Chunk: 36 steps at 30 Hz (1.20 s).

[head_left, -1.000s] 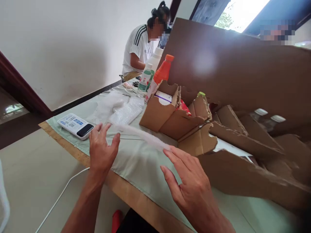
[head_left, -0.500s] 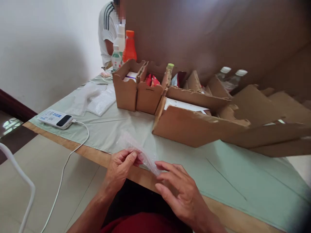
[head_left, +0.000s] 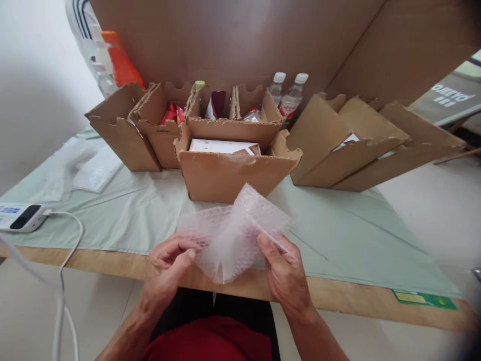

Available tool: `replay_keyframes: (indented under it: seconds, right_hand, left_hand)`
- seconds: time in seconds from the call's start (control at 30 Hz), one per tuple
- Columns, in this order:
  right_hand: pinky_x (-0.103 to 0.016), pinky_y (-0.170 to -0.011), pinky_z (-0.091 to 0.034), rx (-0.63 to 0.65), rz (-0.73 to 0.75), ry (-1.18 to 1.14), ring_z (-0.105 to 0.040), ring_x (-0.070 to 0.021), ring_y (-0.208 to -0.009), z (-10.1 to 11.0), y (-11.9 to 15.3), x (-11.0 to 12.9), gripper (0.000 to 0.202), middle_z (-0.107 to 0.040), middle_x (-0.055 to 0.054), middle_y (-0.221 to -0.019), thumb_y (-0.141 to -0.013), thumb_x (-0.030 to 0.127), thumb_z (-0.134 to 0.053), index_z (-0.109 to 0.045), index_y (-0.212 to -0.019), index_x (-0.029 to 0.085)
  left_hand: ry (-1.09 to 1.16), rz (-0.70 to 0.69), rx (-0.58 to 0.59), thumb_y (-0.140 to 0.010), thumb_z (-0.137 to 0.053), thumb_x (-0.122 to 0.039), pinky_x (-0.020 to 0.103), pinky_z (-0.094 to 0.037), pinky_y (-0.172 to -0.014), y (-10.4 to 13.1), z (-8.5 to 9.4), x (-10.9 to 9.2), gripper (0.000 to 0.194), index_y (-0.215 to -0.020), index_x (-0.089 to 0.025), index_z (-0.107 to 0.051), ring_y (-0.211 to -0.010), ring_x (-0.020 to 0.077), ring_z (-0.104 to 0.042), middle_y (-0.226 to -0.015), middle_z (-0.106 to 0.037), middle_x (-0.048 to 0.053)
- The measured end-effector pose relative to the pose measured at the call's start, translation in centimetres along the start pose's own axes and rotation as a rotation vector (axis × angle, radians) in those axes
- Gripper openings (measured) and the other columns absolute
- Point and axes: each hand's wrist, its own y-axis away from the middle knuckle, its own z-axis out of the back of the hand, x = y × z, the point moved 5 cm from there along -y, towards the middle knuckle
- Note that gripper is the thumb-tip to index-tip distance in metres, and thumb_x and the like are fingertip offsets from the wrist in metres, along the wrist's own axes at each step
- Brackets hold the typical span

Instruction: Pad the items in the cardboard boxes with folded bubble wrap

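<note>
A clear sheet or bag of bubble wrap (head_left: 236, 235) is spread between my hands, above the table's front edge. My left hand (head_left: 169, 263) pinches its left side between thumb and fingers. On the other side, my right hand (head_left: 283, 271) grips a folded edge, thumb on top. The wrap sags into a crease in the middle. Just beyond it stands a cardboard box (head_left: 236, 175) holding a flat white box (head_left: 221, 146).
More cardboard bins stand behind, one with red packets (head_left: 173, 114). Clear bottles (head_left: 293, 98) and an orange bottle (head_left: 122, 62) are at the back. Plastic bags (head_left: 95, 168) and a white power bank (head_left: 22, 218) with a cable lie left. Tilted cardboard bins (head_left: 349, 145) stand right.
My right hand has closed on the bubble wrap, which is now opened out wider between both hands. The view has turned to the right.
</note>
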Motion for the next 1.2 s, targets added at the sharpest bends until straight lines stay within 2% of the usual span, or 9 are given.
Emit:
replay_keyframes:
  seconds: [0.13, 0.33, 0.43, 0.53, 0.7, 0.87, 0.97, 1.07, 1.2]
  right_hand:
    - [-0.042, -0.101, -0.057, 0.284, 0.029, -0.079, -0.071, -0.0306, -0.115, -0.4, 0.6, 0.5, 0.061, -0.076, -0.011, -0.123, -0.09, 0.064, -0.068, -0.07, -0.135, 0.024]
    - [-0.044, -0.097, -0.054, 0.445, 0.084, 0.073, -0.068, -0.0317, -0.108, -2.2, 0.6, 3.2, 0.088, -0.076, -0.012, -0.111, -0.084, 0.091, -0.042, -0.074, -0.124, 0.019]
    - [-0.039, -0.094, -0.054, 0.441, 0.072, 0.197, -0.068, -0.0268, -0.1, -2.8, 0.8, 4.2, 0.08, -0.075, -0.011, -0.108, -0.083, 0.086, -0.056, -0.073, -0.121, 0.018]
    - [-0.035, -0.091, -0.056, 0.406, 0.061, 0.184, -0.069, -0.0243, -0.1, -3.3, 1.0, 5.0, 0.074, -0.075, -0.01, -0.11, -0.084, 0.081, -0.061, -0.072, -0.121, 0.018]
    - [-0.036, -0.094, -0.057, 0.423, -0.037, 0.093, -0.072, -0.0224, -0.099, -3.6, 0.9, 4.7, 0.047, -0.077, -0.009, -0.105, -0.092, 0.062, -0.067, -0.072, -0.111, 0.019]
    - [-0.033, -0.087, -0.059, 0.412, -0.041, -0.021, -0.072, -0.0209, -0.096, -2.4, 1.0, 4.5, 0.057, -0.075, -0.01, -0.111, -0.098, 0.065, -0.056, -0.064, -0.132, 0.02]
    - [-0.03, -0.078, -0.06, 0.303, -0.07, 0.023, -0.073, -0.0173, -0.085, -1.4, 1.0, 4.4, 0.068, -0.076, -0.004, -0.1, -0.094, 0.055, -0.068, -0.046, -0.152, 0.028]
    - [-0.029, -0.078, -0.061, 0.234, -0.03, 0.169, -0.073, -0.0163, -0.079, -0.5, 0.9, 4.6, 0.047, -0.077, -0.001, -0.088, -0.094, 0.043, -0.07, -0.064, -0.137, 0.026]
    - [-0.029, -0.072, -0.061, 0.012, -0.003, 0.211, -0.075, -0.0196, -0.079, 2.6, 1.2, 4.5, 0.029, -0.079, -0.004, -0.089, -0.09, 0.04, -0.072, -0.076, -0.114, 0.024]
  left_hand:
    - [0.073, 0.108, 0.055, -0.091, -0.071, -0.032, 0.036, -0.055, -0.097, 0.8, 0.1, 2.2, 0.014, -0.091, -0.023, -0.082, -0.11, 0.0271, -0.072, -0.112, -0.08, 0.007]
    - [0.081, 0.04, 0.224, -0.088, -0.071, -0.055, 0.042, -0.058, -0.096, 1.0, -2.9, -0.9, 0.05, -0.129, -0.027, -0.069, -0.113, 0.0305, -0.07, -0.126, -0.074, 0.008]
    - [-0.101, 0.011, 0.234, -0.086, -0.075, -0.052, 0.038, -0.06, -0.088, 1.1, -4.0, -2.4, 0.062, -0.14, -0.025, -0.06, -0.107, 0.029, -0.072, -0.128, -0.072, 0.01]
    - [-0.216, -0.055, 0.166, -0.093, -0.069, -0.038, 0.032, -0.06, -0.081, 1.3, -4.1, -3.3, 0.046, -0.136, -0.025, -0.061, -0.097, 0.0243, -0.074, -0.12, -0.076, 0.009]
    - [-0.285, -0.15, 0.243, -0.103, -0.051, -0.03, 0.039, -0.054, -0.105, 1.8, -4.0, -4.0, 0.039, -0.139, -0.029, -0.065, -0.127, 0.0282, -0.066, -0.136, -0.071, 0.008]
    - [-0.255, -0.114, 0.258, -0.104, -0.048, -0.026, 0.04, -0.052, -0.111, 2.4, -3.9, -3.3, 0.043, -0.143, -0.032, -0.064, -0.133, 0.0272, -0.063, -0.15, -0.062, 0.007]
    - [-0.172, -0.1, 0.224, -0.103, -0.052, -0.025, 0.035, -0.056, -0.105, 3.0, -3.9, -2.4, 0.037, -0.134, -0.031, -0.072, -0.126, 0.0255, -0.068, -0.137, -0.072, 0.006]
    - [-0.055, 0.036, 0.097, -0.102, -0.057, -0.031, 0.033, -0.059, -0.098, 3.1, -2.7, -1.4, 0.03, -0.121, -0.026, -0.079, -0.114, 0.0255, -0.073, -0.12, -0.079, 0.006]
    - [0.139, 0.211, -0.265, -0.091, -0.071, -0.037, 0.03, -0.059, -0.095, 1.7, 1.6, -0.8, 0.022, -0.099, -0.021, -0.083, -0.102, 0.0237, -0.075, -0.1, -0.082, 0.005]
